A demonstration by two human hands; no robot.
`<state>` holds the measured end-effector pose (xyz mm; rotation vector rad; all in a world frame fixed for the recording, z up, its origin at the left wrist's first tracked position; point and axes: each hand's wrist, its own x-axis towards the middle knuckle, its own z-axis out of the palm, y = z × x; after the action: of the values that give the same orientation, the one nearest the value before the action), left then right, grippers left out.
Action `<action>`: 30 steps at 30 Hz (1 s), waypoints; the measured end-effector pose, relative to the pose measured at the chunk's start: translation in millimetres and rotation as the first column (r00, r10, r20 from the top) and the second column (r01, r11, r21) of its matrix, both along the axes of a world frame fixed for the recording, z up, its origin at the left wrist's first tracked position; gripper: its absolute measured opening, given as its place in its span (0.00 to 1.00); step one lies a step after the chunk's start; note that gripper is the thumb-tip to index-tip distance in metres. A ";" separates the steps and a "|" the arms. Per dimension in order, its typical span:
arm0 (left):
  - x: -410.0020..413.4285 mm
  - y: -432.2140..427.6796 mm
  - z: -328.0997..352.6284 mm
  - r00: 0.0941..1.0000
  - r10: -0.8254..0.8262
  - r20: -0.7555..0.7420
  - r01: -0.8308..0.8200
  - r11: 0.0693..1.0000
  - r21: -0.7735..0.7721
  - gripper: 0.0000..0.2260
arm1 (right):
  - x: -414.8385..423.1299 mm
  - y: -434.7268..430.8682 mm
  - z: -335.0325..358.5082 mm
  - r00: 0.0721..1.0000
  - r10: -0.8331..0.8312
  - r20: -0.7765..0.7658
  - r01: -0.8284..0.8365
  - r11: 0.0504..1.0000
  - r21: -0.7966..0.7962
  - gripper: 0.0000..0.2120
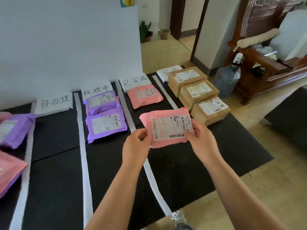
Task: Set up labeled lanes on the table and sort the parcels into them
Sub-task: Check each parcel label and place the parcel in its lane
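Home — carved wooden furniture (265,14), potted plant (145,31)

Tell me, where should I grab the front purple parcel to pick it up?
Grip the near edge of the front purple parcel, coming from your side. It lies flat, and the rear purple parcel crowds its far edge.

Black mat (54,135) with parcels (144,97), labels (54,103), strips (84,163)

Glossy pink plastic mailer (166,128), matt black mat (182,163), brown paper boxes (197,93).
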<state>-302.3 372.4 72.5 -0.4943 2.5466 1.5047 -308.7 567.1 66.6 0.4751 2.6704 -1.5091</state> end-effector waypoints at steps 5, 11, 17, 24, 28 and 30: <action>-37.7 24.7 -16.6 0.989 0.114 0.095 -0.110 0.993 -0.047 0.16 | -68.9 20.6 -21.8 0.982 0.183 0.040 -0.186 0.979 0.085 0.20; -83.2 29.9 -36.4 0.968 0.212 0.134 -0.204 0.976 -0.075 0.16 | -127.4 17.7 -41.7 0.955 0.287 0.081 -0.294 0.951 0.094 0.21; -155.8 14.7 -55.8 0.983 0.158 0.094 -0.148 0.984 -0.104 0.16 | -201.1 1.8 -59.6 0.935 0.345 0.086 -0.352 0.931 0.100 0.23; -241.5 -10.0 -84.1 0.993 0.107 -0.040 -0.113 0.978 -0.178 0.18 | -295.8 -29.7 -81.5 0.921 0.389 0.009 -0.386 0.912 0.135 0.20; -273.1 -21.5 -99.1 0.995 0.075 -0.066 -0.086 0.977 -0.193 0.18 | -336.1 -44.5 -97.8 0.915 0.402 0.008 -0.398 0.901 0.172 0.21; -282.1 -26.3 -108.7 0.999 0.038 -0.034 -0.044 0.976 -0.213 0.19 | -345.8 -48.6 -106.0 0.908 0.418 0.031 -0.416 0.889 0.192 0.23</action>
<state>-584.4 346.0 -36.3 -0.5580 2.7537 1.2653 -654.5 518.5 -39.4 -0.1084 2.7046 -1.1373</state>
